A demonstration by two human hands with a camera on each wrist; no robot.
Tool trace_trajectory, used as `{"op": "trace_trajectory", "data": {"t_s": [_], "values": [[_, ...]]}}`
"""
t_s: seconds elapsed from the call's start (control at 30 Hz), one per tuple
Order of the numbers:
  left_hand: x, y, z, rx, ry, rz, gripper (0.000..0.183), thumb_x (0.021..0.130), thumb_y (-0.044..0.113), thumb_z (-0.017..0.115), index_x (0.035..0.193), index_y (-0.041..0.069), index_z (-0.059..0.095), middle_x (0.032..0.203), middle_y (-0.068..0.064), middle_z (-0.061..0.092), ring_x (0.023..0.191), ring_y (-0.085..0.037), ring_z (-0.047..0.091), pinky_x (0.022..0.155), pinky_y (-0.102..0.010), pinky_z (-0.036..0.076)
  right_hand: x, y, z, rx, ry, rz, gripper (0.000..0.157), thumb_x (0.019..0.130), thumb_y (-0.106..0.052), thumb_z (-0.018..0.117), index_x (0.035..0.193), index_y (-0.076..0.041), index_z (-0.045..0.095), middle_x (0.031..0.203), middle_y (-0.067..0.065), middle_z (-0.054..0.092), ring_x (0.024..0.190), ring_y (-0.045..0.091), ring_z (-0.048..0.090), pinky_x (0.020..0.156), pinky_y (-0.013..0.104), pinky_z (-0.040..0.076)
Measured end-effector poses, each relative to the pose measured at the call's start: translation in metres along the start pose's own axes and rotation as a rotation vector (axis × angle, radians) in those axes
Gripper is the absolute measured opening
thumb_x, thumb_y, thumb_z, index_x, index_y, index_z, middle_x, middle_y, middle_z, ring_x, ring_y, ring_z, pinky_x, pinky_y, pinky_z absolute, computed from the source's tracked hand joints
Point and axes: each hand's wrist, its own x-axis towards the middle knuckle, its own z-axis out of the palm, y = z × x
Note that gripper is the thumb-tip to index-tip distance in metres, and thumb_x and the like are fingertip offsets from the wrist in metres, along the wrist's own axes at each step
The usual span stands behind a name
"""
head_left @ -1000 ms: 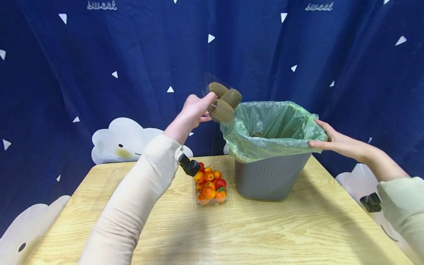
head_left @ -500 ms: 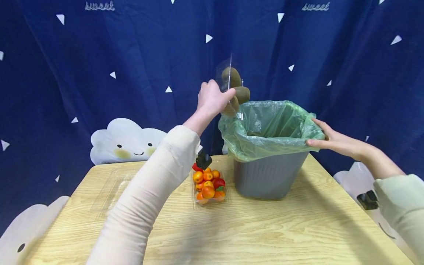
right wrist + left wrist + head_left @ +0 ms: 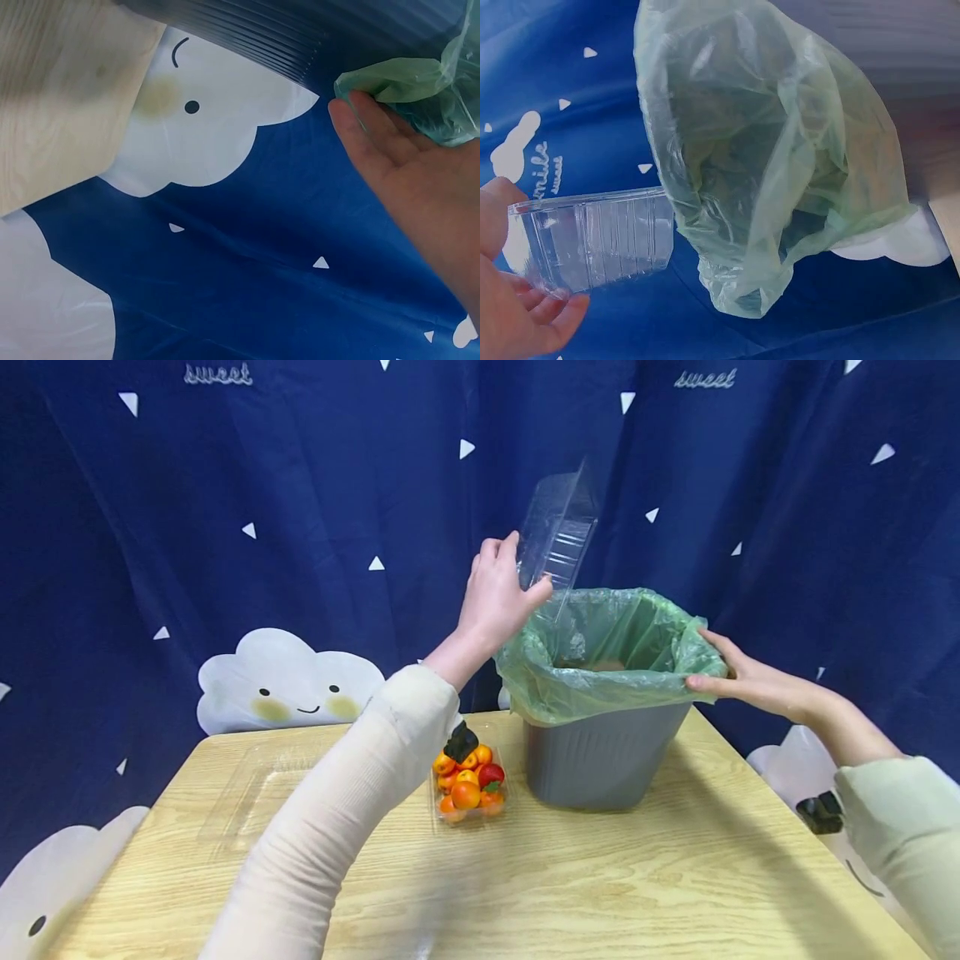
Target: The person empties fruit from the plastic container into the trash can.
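Note:
My left hand (image 3: 498, 597) grips a clear plastic container (image 3: 558, 531) by its near side, thumb below and fingers above. The container is tipped on its side over the left rim of a grey trash bin (image 3: 600, 764); no fruit shows inside it. In the left wrist view the container's (image 3: 607, 240) far end overlaps the green liner's edge. A green plastic bag (image 3: 600, 697) lines the bin, and a bit of a brown kiwi (image 3: 607, 666) shows inside. My right hand (image 3: 757, 681) rests against the bin's right rim, its fingers fairly straight against the liner (image 3: 405, 75).
A clear container of small orange and red fruits (image 3: 467, 793) sits left of the bin, partly behind my left wrist's camera. Farther left lies another clear plastic container (image 3: 247, 793) on the wooden table (image 3: 600, 885). A dark blue curtain (image 3: 337, 485) hangs behind.
My left hand has moved right and tipped the container over. The kiwis that were in it have dropped out toward the bin. My right hand stays at the rim.

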Motion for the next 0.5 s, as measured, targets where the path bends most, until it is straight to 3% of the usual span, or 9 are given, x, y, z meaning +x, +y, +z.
{"op": "trace_trajectory", "data": {"t_s": [0.17,0.33,0.43,0.5], "values": [[-0.003,-0.006,-0.006,-0.139,-0.002,-0.071,0.068,0.084,0.038,0.058,0.14,0.008,0.034,0.128,-0.007,0.045,0.114,-0.02,0.047,0.096,-0.03,0.04,-0.001,0.001,0.001,0.015,0.005,0.007,0.082,0.092,-0.034,0.046,0.144,-0.02,-0.016,0.148,0.022,-0.012,0.131,0.045,0.004,0.097,0.066,0.017],[-0.008,-0.023,-0.011,-0.282,0.016,-0.147,0.064,0.085,0.037,0.058,0.138,0.007,0.037,0.124,-0.007,0.049,0.102,-0.017,0.054,0.087,-0.028,0.046,-0.002,0.002,0.003,0.025,0.009,-0.008,0.08,0.093,-0.034,0.045,0.144,-0.02,-0.015,0.148,0.023,-0.011,0.131,0.044,0.003,0.096,0.065,0.018],[-0.013,-0.035,-0.014,-0.412,0.022,-0.225,0.061,0.086,0.036,0.058,0.136,0.007,0.039,0.123,-0.007,0.052,0.104,-0.017,0.055,0.087,-0.028,0.047,-0.001,0.003,0.005,0.037,0.005,-0.031,0.075,0.095,-0.032,0.041,0.145,-0.019,-0.013,0.148,0.022,-0.006,0.13,0.042,0.011,0.099,0.044,0.033],[-0.018,-0.044,-0.017,-0.53,0.018,-0.286,0.059,0.087,0.034,0.057,0.136,0.007,0.04,0.125,-0.008,0.052,0.106,-0.02,0.056,0.087,-0.03,0.048,0.0,0.003,0.006,0.062,0.002,-0.048,0.071,0.097,-0.03,0.038,0.145,-0.018,-0.012,0.148,0.021,-0.003,0.129,0.04,0.015,0.092,0.024,0.039]]}}
